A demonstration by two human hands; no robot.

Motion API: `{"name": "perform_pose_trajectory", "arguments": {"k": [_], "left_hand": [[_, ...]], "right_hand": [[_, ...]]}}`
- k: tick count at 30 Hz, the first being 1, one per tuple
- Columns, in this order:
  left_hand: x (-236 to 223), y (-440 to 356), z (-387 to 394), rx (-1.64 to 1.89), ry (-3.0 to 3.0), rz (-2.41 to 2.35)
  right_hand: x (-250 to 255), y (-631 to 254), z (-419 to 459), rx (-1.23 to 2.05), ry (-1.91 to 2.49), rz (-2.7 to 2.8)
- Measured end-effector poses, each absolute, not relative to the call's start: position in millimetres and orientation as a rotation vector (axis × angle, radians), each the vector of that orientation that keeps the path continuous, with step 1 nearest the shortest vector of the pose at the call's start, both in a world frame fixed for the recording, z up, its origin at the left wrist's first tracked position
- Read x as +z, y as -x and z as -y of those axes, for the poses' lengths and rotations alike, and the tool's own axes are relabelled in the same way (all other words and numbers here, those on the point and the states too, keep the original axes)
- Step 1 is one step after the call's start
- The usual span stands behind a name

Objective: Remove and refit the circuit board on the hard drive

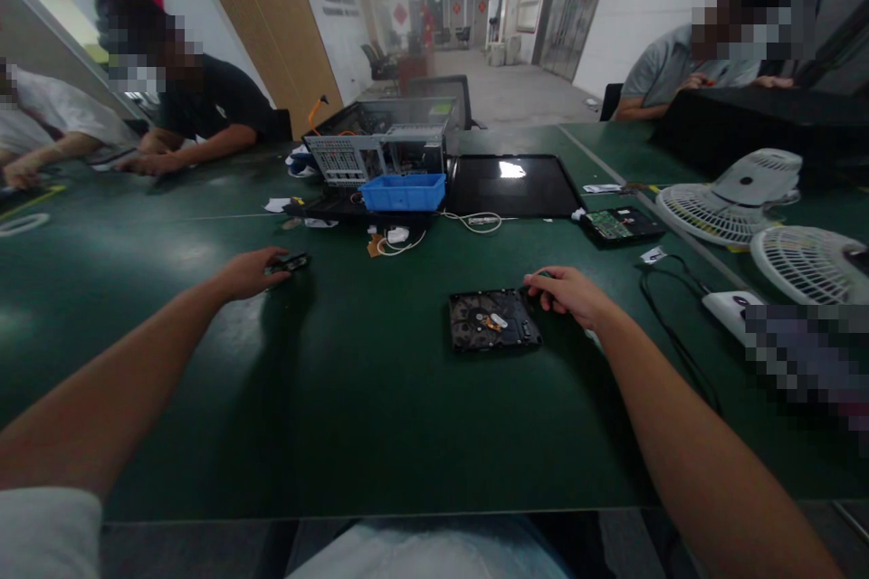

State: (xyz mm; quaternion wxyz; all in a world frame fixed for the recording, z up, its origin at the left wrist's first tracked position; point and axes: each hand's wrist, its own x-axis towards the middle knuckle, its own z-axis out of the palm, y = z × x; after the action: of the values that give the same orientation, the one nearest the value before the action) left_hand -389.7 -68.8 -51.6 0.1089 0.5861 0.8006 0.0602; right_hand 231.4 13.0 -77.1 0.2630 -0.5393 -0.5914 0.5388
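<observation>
My left hand (248,275) reaches out over the green table at the left, its fingers closed on a small dark circuit board (293,263). In front of me, right of the middle, lies a black hard drive (485,336) with its underside up and a small orange strip showing on it. My right hand (567,293) is at the drive's far right corner, with thumb and fingertips pinched there. The palm-side fingers of this hand are curled and partly hidden.
Beyond my hands stand an opened computer case (346,161), a blue bin (404,193) and a black panel (512,185). A second hard drive (623,224), white fans (710,199) and a black cable (669,326) lie rightward. Other people sit across the table.
</observation>
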Motion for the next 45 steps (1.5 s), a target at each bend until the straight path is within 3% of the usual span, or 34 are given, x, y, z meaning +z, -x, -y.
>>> {"name": "perform_pose_trajectory", "arguments": {"k": [11,18,28,45], "left_hand": [[-22.9,405.6,65.9,-0.332,-1.602,-2.706],[-22.0,426.8,89.6,-0.474,-1.435,-2.634],[-33.0,421.7,76.7,-0.476,-1.589,-2.646],[-35.8,400.0,83.4,-0.367,-1.933,-2.274]], "right_hand": [[-76.9,-230.2,-13.6,1.451,1.473,1.602],[-81.5,-232.7,-17.5,1.439,1.481,1.629],[-80.6,-232.8,-15.7,1.443,1.446,1.629],[-81.4,-232.9,-16.2,1.431,1.459,1.646]]}}
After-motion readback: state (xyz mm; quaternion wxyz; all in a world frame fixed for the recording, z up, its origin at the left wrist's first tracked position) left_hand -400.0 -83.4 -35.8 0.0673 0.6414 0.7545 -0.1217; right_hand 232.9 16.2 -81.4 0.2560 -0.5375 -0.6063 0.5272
